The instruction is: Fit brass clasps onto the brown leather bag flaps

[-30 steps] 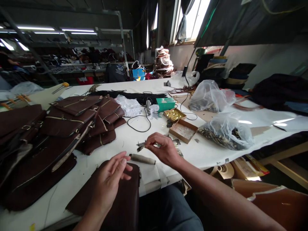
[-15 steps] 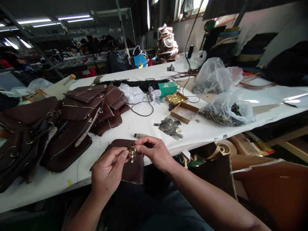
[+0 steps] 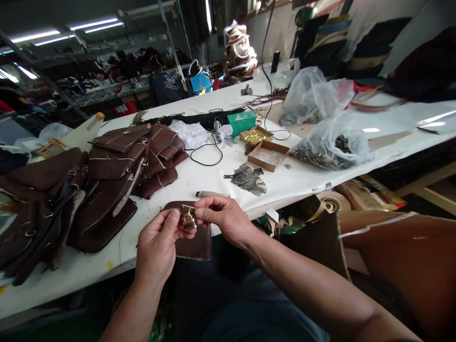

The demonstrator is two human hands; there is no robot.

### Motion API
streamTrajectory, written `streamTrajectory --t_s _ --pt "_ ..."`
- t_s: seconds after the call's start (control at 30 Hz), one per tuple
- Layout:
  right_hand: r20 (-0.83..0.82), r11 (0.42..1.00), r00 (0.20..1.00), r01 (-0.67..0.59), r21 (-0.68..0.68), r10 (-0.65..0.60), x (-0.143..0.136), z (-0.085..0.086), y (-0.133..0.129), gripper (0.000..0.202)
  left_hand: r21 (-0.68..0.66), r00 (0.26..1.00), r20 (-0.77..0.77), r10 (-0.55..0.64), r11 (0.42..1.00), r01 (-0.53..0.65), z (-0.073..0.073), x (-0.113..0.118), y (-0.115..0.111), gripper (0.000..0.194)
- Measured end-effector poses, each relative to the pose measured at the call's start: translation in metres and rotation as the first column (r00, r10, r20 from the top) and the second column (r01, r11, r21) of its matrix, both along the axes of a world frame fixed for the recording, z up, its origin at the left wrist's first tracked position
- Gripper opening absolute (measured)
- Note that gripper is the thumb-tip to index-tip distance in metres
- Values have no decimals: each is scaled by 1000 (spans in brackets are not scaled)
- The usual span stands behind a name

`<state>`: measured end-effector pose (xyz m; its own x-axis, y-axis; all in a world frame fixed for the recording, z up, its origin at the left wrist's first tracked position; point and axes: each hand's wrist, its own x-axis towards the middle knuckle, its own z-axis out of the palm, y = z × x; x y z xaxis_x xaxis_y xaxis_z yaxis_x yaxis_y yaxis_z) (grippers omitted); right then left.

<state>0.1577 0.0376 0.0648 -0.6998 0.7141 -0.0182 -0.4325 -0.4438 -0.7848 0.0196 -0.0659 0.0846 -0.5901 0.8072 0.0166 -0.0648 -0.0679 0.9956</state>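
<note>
A small gold-coloured padlock (image 3: 189,222) with a thin metal bar at its top is held up between my two hands. My left hand (image 3: 158,244) is closed on its left side, thumb above and fingertips behind and under the lock. On the right, my right hand (image 3: 230,219) pinches the end of the bar between thumb and fingers. Below and behind the hands lies a dark brown leather piece (image 3: 199,243) at the table edge, partly covered by them. Just beyond it a grey-handled tool (image 3: 212,194) rests on the table; its kind is unclear.
Brown leather bags (image 3: 114,175) are piled at left. Ahead lie flat metal plates (image 3: 249,179), a shallow cardboard box (image 3: 269,156), a box of gold-coloured fittings (image 3: 255,137) and a green box (image 3: 242,121). Plastic bags of metal parts (image 3: 333,145) stand at right, above a large carton (image 3: 395,256).
The padlock has turned so its front and bar show more clearly, and my left fingers have shifted beneath it. Both hands stay close together. The view has tilted slightly downward.
</note>
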Motion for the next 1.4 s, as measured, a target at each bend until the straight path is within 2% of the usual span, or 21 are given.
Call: streamTrajectory --t_s 0.27,0.57,0.63,0.7,0.77,0.8,0.87,0.93,0.97,1.0,1.07,1.13,1.17,1.2,1.27,1.4 --pt "-32 999 999 38 -15 -39 7 -4 4 36 -5 999 -44 -14 1000 14 1 8 3 35" --pt "-33 998 999 16 -65 -18 0 -17 6 40 -54 999 -33 5 998 -7 1 10 6 40" --pt "-22 998 999 25 -51 -26 0 -18 4 41 -57 999 -40 21 998 -24 2 9 7 41" --pt "14 994 995 102 26 -102 3 -18 1 40 -58 997 -50 51 997 -54 1 8 8 40" --pt "57 947 967 228 228 -247 7 -19 -4 40 -59 995 -57 82 995 -86 0 5 10 39" --pt "64 895 950 265 360 -307 9 -19 -6 40 -62 994 -59 90 994 -94 -1 4 11 38" --pt "54 768 935 255 587 -351 11 -22 -9 38 -71 993 -64 97 992 -101 -4 2 13 36" --pt "58 696 942 202 689 -330 11 -24 -10 29 -82 992 -78 97 991 -103 -6 1 14 35" --pt "65 693 941 197 694 -332 10 -25 -10 24 -88 992 -89 95 991 -102 -7 0 15 35" --pt "73 711 937 207 672 -342 9 -26 -9 21 -93 990 -104 92 990 -102 -7 0 15 35" --pt "89 813 946 218 541 -312 7 -26 -7 21 -106 986 -144 87 989 -103 -8 -1 13 35" --pt "68 942 983 142 305 -170 6 -26 -3 27 -114 977 -195 86 987 -110 -7 -2 12 35" --pt "36 982 996 75 175 -83 5 -26 -1 30 -117 971 -224 89 986 -117 -7 -2 11 36" --pt "-3 998 1000 10 57 -10 4 -26 0 34 -118 964 -251 92 985 -124 -6 -3 10 36" --pt "-65 991 996 -72 -113 65 3 -27 2 37 -125 950 -298 96 982 -138 -5 -4 10 35" --pt "-113 954 989 -122 -276 93 3 -27 2 38 -140 923 -370 103 976 -166 -3 -3 10 34"
